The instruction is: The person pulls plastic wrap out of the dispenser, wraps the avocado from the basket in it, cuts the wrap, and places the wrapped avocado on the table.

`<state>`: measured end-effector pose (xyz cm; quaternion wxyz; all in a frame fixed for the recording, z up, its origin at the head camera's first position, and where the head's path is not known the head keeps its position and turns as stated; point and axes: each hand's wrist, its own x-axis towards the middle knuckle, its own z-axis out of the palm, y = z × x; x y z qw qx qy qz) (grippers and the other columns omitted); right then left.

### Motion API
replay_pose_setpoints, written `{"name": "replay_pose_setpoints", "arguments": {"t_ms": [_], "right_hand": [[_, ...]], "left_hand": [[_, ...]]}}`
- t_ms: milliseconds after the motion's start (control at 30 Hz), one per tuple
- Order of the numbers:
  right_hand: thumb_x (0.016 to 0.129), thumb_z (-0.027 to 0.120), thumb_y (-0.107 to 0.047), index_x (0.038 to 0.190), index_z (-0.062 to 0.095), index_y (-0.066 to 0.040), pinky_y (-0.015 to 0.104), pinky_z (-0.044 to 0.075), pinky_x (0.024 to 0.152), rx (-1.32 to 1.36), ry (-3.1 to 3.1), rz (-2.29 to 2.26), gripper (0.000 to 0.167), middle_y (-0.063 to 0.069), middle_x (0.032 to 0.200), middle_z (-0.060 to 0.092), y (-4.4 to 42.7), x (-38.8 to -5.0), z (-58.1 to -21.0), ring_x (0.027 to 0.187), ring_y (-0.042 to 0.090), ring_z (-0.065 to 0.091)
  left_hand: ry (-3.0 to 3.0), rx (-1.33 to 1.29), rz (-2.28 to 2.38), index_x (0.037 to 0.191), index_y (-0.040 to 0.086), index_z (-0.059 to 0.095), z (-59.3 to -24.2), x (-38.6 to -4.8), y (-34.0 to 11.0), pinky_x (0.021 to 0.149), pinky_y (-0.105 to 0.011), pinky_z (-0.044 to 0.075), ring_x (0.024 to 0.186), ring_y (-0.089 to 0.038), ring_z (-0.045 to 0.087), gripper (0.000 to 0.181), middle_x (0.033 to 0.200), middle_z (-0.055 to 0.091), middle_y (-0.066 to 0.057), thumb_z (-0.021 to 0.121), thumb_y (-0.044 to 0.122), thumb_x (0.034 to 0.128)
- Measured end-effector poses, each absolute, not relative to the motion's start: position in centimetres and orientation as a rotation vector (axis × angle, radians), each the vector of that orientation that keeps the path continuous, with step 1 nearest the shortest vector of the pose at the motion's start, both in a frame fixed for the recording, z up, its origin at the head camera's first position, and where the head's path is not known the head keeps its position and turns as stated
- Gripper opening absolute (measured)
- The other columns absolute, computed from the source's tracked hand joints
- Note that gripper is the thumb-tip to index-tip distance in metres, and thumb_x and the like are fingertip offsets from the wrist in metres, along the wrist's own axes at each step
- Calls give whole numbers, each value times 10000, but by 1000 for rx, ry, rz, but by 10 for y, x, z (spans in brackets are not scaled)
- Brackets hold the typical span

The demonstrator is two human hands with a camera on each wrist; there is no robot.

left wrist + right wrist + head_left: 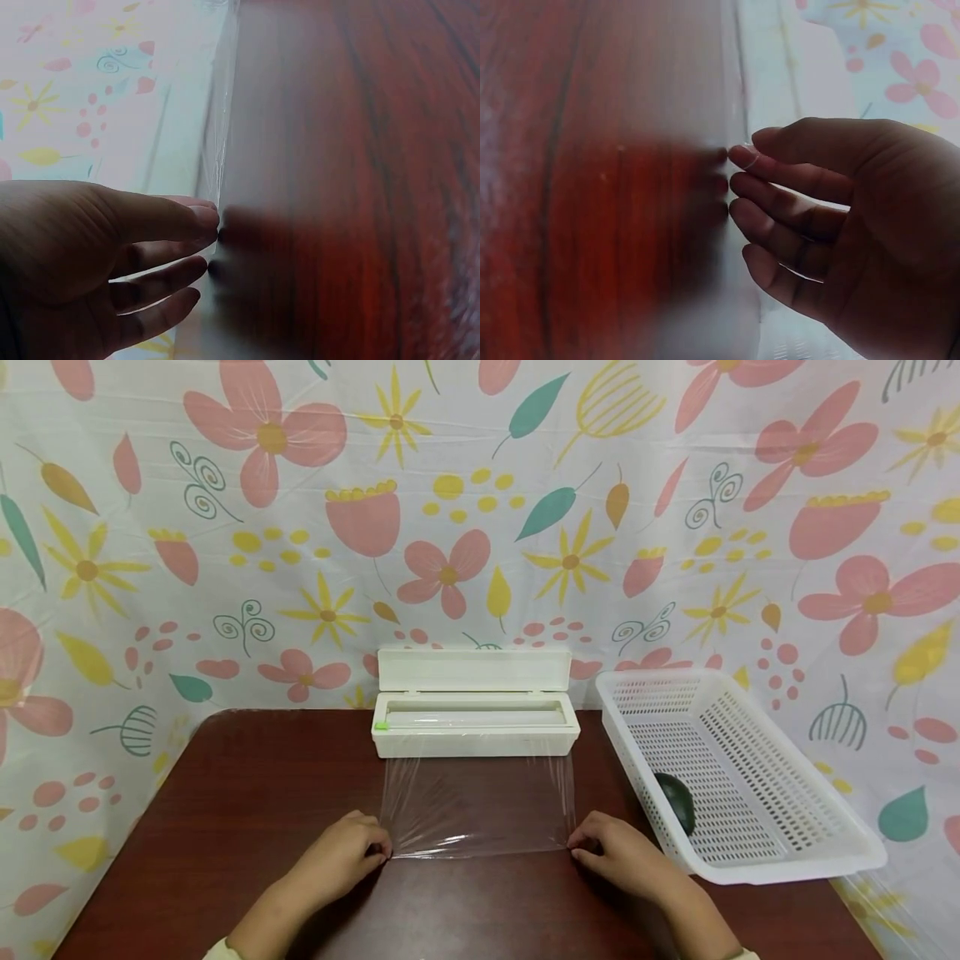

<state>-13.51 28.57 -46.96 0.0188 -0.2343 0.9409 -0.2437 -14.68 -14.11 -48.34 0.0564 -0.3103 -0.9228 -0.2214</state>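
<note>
A sheet of clear plastic wrap (480, 806) stretches toward me from a white dispenser box (476, 743), whose lid (474, 671) stands raised at the back. Inside the box lies the wrap roll (472, 718). My left hand (341, 852) pinches the sheet's near left corner; in the left wrist view, thumb and index finger (202, 219) meet at the film's edge. My right hand (626, 856) pinches the near right corner, and the right wrist view shows film between thumb and index fingertip (742, 156). The sheet hangs taut just over the table.
A white perforated basket (795, 872) stands to the right of the box, with a dark green oval object (677, 803) inside it against its left wall. The dark red-brown table (247, 793) backs onto a flower-patterned curtain (480, 510). A small green tab (382, 726) sits on the box's left front.
</note>
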Motion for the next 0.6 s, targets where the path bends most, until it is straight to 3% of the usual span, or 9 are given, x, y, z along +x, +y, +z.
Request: {"name": "replay_pose_setpoints", "arguments": {"t_ms": [233, 600], "right_hand": [[968, 679, -243, 980, 797, -192, 266, 540, 776, -671, 2891, -774, 130, -175, 892, 653, 288, -133, -467, 860, -17, 621], [998, 627, -337, 985, 798, -209, 265, 544, 786, -535, 2831, -799, 214, -146, 925, 727, 290, -129, -461, 897, 3, 649]], "left_hand": [[-2795, -920, -639, 733, 215, 687, -484, -146, -140, 698, -256, 491, 796, -70, 543, 216, 765, 627, 146, 825, 52, 771], [-2815, -916, -653, 747, 214, 698, -486, -148, -141, 702, -257, 486, 798, -66, 540, 204, 769, 634, 141, 823, 54, 768]]}}
